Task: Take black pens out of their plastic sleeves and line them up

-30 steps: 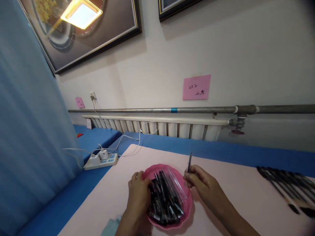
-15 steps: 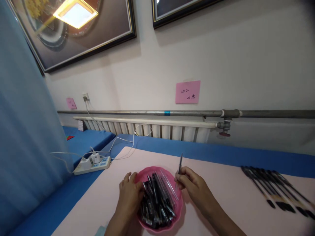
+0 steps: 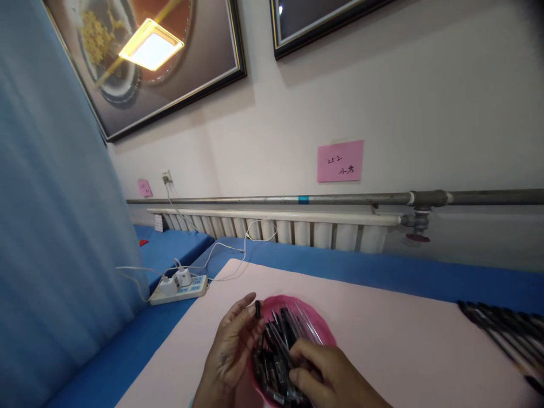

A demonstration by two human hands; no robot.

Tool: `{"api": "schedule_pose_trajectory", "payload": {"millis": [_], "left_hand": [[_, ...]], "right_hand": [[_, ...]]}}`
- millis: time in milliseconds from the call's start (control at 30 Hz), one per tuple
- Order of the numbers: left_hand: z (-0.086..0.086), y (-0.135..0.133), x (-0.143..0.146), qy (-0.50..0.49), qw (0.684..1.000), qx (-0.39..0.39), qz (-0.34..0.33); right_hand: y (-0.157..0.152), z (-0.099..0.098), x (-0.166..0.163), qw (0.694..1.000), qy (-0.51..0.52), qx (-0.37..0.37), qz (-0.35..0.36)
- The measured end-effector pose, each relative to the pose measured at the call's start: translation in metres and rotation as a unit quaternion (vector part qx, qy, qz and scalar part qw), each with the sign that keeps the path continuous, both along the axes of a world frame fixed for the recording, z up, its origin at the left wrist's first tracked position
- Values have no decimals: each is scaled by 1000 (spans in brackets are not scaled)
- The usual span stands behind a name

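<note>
My left hand (image 3: 233,343) is at the left rim of a pink scalloped basket (image 3: 327,331). Its thumb and fingers pinch a small black pen cap (image 3: 258,309), held upright. Over the right part of the basket, my right hand (image 3: 321,368) is closed, with a dark pen (image 3: 280,343) running up and left from its fingertips. Part of that pen is hidden by the fingers. Black pen parts (image 3: 272,371) lie heaped in the basket, with several clear tubes (image 3: 308,323) along its far right side.
A pink sheet (image 3: 382,334) covers much of the blue table (image 3: 361,263). Several black brushes (image 3: 505,328) lie at the right. A power strip (image 3: 182,292) with white plugs and cables sits at the left. Behind are a radiator (image 3: 297,233) and a pipe (image 3: 361,198).
My right hand has lowered from the basket's right rim to over its contents, tilting the pen. My left hand has turned and lifted out of the basket with a black cap. The view has shifted left.
</note>
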State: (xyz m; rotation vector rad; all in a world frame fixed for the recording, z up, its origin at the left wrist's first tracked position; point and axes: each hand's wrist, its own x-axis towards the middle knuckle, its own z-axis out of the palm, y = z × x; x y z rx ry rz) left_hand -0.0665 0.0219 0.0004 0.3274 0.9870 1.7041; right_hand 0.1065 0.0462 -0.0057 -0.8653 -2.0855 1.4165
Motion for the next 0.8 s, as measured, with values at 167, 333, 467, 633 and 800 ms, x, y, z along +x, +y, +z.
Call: {"api": "schedule_pose_trajectory", "payload": {"millis": [167,333,467,633,800], "left_hand": [[-4,2,1,-40,999,19,13],[-6,2,5,-25,999,31,-10],[-7,1,7,-6,999,35,-27],[-8,1,11,-3,997,54,-49],[-5,1,15,-1,995,71,-64]], "right_hand": [[-2,-2,-1,999,-29,21,-1],[-1,-2,-2,999,-33,21,-8],[1,-3,-3,999,-33,18,-14],[0,-2,-2,999,-34,16,-20],[-2,-3,-3,999,-27,17,-32]]}}
